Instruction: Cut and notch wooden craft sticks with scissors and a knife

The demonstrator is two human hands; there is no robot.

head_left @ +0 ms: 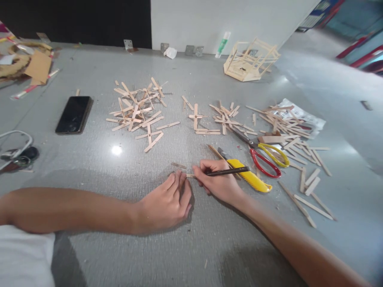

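Observation:
My left hand (167, 201) rests on the grey table with its fingers bent together, pressing on a short wooden stick piece (190, 175). From the other side my right hand (220, 179) meets that piece, its fingers closed around a slim black pencil (227, 172). The pencil's tip is hidden by my fingers. Just beyond my fingertips lies a thin wooden sliver (178, 165). A yellow cutter (251, 177) lies beside my right hand, partly behind it, next to a thin brown stick (216, 152).
Scissors (266, 159) with red and yellow handles lie right of the cutter. Stick pieces form piles at centre-left (134, 115) and right (287, 123). A wooden stick frame (249, 63) and glue tube (223, 44) stand at the back. A phone (74, 114) and cable (25, 133) lie left.

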